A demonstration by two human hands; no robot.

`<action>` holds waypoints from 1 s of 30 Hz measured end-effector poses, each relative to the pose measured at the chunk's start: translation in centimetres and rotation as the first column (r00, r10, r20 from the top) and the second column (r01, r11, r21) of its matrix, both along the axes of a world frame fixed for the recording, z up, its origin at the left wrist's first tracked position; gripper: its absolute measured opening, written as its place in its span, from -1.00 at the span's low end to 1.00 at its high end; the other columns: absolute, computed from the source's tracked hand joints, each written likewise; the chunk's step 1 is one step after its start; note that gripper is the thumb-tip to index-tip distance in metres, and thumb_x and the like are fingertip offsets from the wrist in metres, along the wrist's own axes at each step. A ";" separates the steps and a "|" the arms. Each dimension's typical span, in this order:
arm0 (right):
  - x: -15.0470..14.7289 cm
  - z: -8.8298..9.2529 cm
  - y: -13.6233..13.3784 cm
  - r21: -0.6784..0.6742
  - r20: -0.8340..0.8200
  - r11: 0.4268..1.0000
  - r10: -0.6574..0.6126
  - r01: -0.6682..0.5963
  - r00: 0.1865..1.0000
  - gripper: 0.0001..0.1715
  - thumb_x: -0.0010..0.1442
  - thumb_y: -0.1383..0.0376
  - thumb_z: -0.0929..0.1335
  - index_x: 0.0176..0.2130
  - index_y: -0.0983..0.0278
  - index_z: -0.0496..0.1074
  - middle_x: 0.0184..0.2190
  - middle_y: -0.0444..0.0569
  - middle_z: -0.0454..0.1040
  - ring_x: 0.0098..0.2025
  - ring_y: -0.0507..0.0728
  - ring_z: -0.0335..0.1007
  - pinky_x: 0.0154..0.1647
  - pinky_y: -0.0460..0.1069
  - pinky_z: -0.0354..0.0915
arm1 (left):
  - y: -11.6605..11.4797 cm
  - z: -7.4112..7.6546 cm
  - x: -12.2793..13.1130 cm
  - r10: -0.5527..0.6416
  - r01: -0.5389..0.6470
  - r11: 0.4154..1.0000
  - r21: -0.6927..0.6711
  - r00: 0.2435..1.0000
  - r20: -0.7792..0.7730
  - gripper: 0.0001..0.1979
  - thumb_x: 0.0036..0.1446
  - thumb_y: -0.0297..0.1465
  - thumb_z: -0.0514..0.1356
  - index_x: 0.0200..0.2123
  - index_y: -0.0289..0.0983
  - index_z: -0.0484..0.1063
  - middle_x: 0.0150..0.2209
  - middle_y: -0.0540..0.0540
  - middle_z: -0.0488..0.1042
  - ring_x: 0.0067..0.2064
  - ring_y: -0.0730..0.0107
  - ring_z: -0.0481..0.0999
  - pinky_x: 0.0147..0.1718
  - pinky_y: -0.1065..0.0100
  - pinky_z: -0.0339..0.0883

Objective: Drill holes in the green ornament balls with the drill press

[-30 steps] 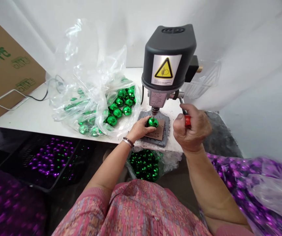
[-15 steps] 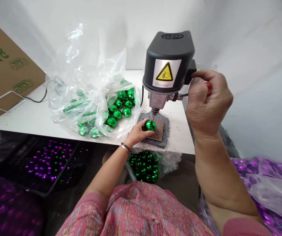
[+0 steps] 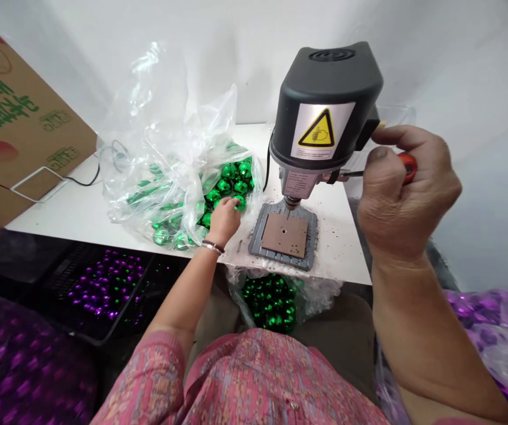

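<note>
- Two hands are at work: my left hand (image 3: 224,221) reaches into the crumpled clear plastic bag (image 3: 165,147), its fingers (image 3: 231,203) curled over a mirrored green ball (image 3: 240,203); I cannot tell whether they grip it.
- My right hand (image 3: 407,195) is closed around the red grip (image 3: 409,162) of the steel feed lever (image 3: 352,173) on the black bench drill press (image 3: 325,100).
- The brown square pad (image 3: 284,235) lies on the grey base (image 3: 256,239) beneath the steel bit (image 3: 292,203), on the white desk (image 3: 72,206).
- Picking a ball looks like the step in hand; the pad's small hole under the bit marks where it would sit.
</note>
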State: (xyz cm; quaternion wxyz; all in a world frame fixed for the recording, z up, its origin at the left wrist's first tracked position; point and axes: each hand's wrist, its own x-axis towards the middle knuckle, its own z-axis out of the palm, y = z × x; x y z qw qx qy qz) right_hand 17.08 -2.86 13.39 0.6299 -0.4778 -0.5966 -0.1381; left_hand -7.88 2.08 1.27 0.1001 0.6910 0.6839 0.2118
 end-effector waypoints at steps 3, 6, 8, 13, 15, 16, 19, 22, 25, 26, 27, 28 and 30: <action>0.1 0.0 -0.2 -0.018 0.022 1.000 -0.002 0.003 1.000 -0.66 0.25 0.29 0.26 -0.11 0.34 0.54 -0.34 -0.09 0.53 -0.42 -0.08 0.32 -0.32 -0.10 0.33 | 2.4 -0.3 -0.4 -0.119 0.118 0.993 -0.021 0.953 -0.278 -0.49 0.18 -0.59 0.03 0.14 -0.14 0.46 0.28 -0.27 0.31 0.24 -0.12 0.25 0.13 -0.12 0.15; 0.0 0.1 -0.4 -0.021 0.021 1.000 0.015 -0.014 1.000 -0.68 0.23 0.30 0.28 -0.13 0.37 0.54 -0.42 -0.11 0.47 -0.45 -0.09 0.28 -0.33 -0.12 0.32 | 3.7 -0.5 -0.4 -0.197 0.173 0.980 -0.096 0.898 -0.394 -0.45 0.20 -0.60 -0.03 0.20 -0.14 0.39 0.26 -0.33 0.31 0.21 -0.14 0.27 0.10 -0.14 0.11; -0.1 0.1 -0.5 -0.032 -0.001 0.999 0.032 -0.032 0.999 -0.69 0.23 0.30 0.29 -0.12 0.39 0.54 -0.47 -0.14 0.42 -0.48 -0.10 0.23 -0.35 -0.12 0.32 | 4.0 -0.5 -0.4 -0.170 0.138 0.985 -0.105 0.893 -0.418 -0.47 0.21 -0.58 -0.04 0.20 -0.21 0.38 0.19 -0.38 0.35 0.16 -0.13 0.32 0.08 -0.11 0.13; -0.1 -0.2 -0.5 -0.048 0.002 0.998 0.035 -0.035 0.999 -0.68 0.26 0.25 0.28 -0.09 0.34 0.52 -0.44 -0.15 0.43 -0.48 -0.10 0.24 -0.32 -0.11 0.34 | 2.1 0.2 0.0 -0.105 0.106 0.994 0.008 0.992 -0.076 -0.42 0.10 -0.40 0.25 0.21 -0.31 0.31 0.07 -0.31 0.45 0.07 0.01 0.44 0.06 0.09 0.27; -0.1 0.0 -0.4 -0.046 0.007 0.999 0.030 -0.030 1.000 -0.66 0.25 0.24 0.27 -0.10 0.33 0.53 -0.37 -0.11 0.50 -0.46 -0.10 0.28 -0.31 -0.12 0.33 | 0.5 0.6 0.5 -0.142 0.150 0.989 -0.014 0.958 0.250 -0.40 0.09 -0.26 0.28 0.19 -0.31 0.32 -0.01 -0.22 0.50 -0.04 0.17 0.50 -0.04 0.23 0.35; -0.1 0.2 -0.3 -0.055 -0.002 0.998 0.034 -0.034 0.999 -0.66 0.25 0.23 0.27 -0.11 0.33 0.53 -0.35 -0.10 0.52 -0.45 -0.10 0.29 -0.31 -0.12 0.32 | -0.3 0.7 0.8 -0.163 0.204 0.978 -0.055 0.895 0.414 -0.42 0.11 -0.20 0.27 0.16 -0.30 0.33 -0.04 -0.19 0.52 -0.09 0.24 0.52 -0.10 0.27 0.38; 0.1 1.7 0.6 -0.121 -0.063 0.990 0.058 -0.066 0.996 -0.68 0.23 0.25 0.27 -0.19 0.34 0.55 -0.38 -0.10 0.52 -0.41 -0.08 0.32 -0.27 -0.11 0.28 | -2.2 0.8 1.8 -0.142 0.387 0.904 -0.179 0.669 0.730 -0.43 0.12 -0.09 0.22 0.10 -0.33 0.37 -0.08 -0.17 0.53 -0.20 0.33 0.55 -0.24 0.35 0.41; 0.5 3.8 2.2 -0.259 -0.132 0.962 0.052 -0.085 0.990 -0.74 0.22 0.29 0.28 -0.27 0.38 0.52 -0.43 -0.11 0.47 -0.37 -0.06 0.29 -0.25 -0.09 0.21 | -2.7 0.4 2.9 -0.099 0.408 0.886 -0.220 0.632 0.769 -0.43 0.09 -0.08 0.24 0.05 -0.36 0.41 -0.16 -0.15 0.54 -0.31 0.40 0.53 -0.32 0.39 0.38; 0.8 5.6 3.8 -0.420 -0.160 0.906 -0.014 -0.055 0.987 -0.76 0.24 0.31 0.30 -0.44 0.36 0.40 -0.55 -0.19 0.27 -0.45 -0.09 0.07 -0.32 -0.08 0.08 | -2.5 -0.1 3.7 -0.103 0.384 0.898 -0.214 0.658 0.746 -0.47 0.07 -0.11 0.27 0.00 -0.35 0.44 -0.23 -0.09 0.54 -0.36 0.45 0.50 -0.36 0.42 0.36; 0.8 6.0 4.1 -0.457 -0.159 0.889 -0.032 -0.045 0.987 -0.71 0.25 0.32 0.30 -0.50 0.34 0.33 -0.57 -0.22 0.18 -0.46 -0.10 -0.02 -0.33 -0.08 0.04 | -2.4 -0.2 3.9 -0.100 0.379 0.899 -0.219 0.666 0.739 -0.48 0.06 -0.12 0.28 0.00 -0.33 0.45 -0.23 -0.08 0.54 -0.36 0.45 0.50 -0.37 0.43 0.36; 0.8 6.3 4.4 -0.484 -0.155 0.875 -0.048 -0.033 0.987 -0.65 0.26 0.32 0.29 -0.55 0.31 0.24 -0.59 -0.23 0.10 -0.47 -0.10 -0.10 -0.35 -0.07 0.00 | -2.4 -0.3 4.2 -0.096 0.372 0.900 -0.228 0.678 0.729 -0.49 0.05 -0.13 0.28 0.00 -0.32 0.45 -0.23 -0.07 0.54 -0.38 0.46 0.50 -0.39 0.43 0.35; 0.8 6.4 4.5 -0.499 -0.152 0.866 -0.060 -0.024 0.987 -0.60 0.27 0.32 0.29 -0.58 0.29 0.17 -0.60 -0.24 0.03 -0.47 -0.09 -0.15 -0.36 -0.06 -0.03 | -2.3 -0.3 4.4 -0.089 0.361 0.901 -0.241 0.697 0.712 -0.50 0.05 -0.13 0.28 0.00 -0.30 0.45 -0.24 -0.06 0.55 -0.39 0.46 0.51 -0.40 0.44 0.35; 0.7 6.4 4.6 -0.499 -0.151 0.867 -0.067 -0.017 0.986 -0.54 0.28 0.33 0.28 -0.60 0.26 0.06 -0.61 -0.25 -0.04 -0.48 -0.09 -0.20 -0.38 -0.05 -0.09 | -2.3 -0.1 4.9 -0.072 0.330 0.905 -0.269 0.742 0.667 -0.52 0.07 -0.15 0.28 0.01 -0.28 0.46 -0.30 -0.03 0.54 -0.42 0.47 0.50 -0.42 0.45 0.35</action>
